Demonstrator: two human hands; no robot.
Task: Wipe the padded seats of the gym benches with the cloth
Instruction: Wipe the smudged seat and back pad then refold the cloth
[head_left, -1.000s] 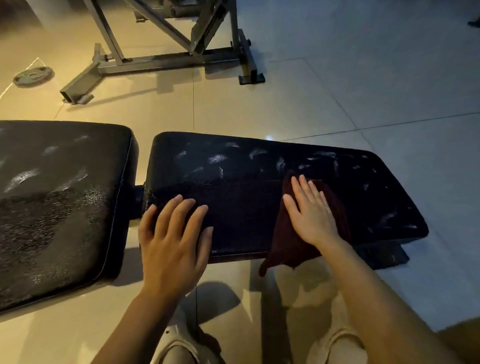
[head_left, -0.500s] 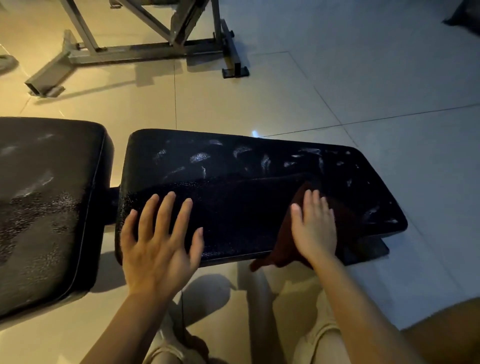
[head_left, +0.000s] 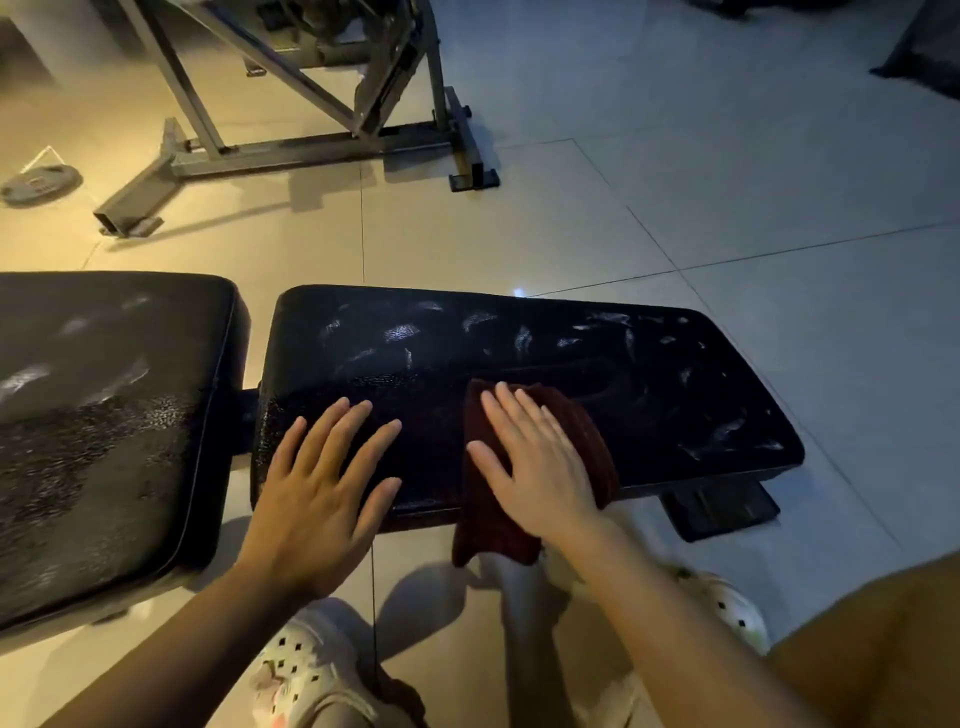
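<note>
Reading left to right, the larger pad (head_left: 104, 415) at the left shows pale smears that could get skipped. The left hand (head_left: 317, 488) lies flat, grasping nothing, bracing the seat pad (head_left: 675, 374). The right hand (head_left: 540, 467) presses the cloth (head_left: 597, 441) with straight fingers at the near edge; unpinched, the overhanging cloth could slide off, leaving far-side streaks.
</note>
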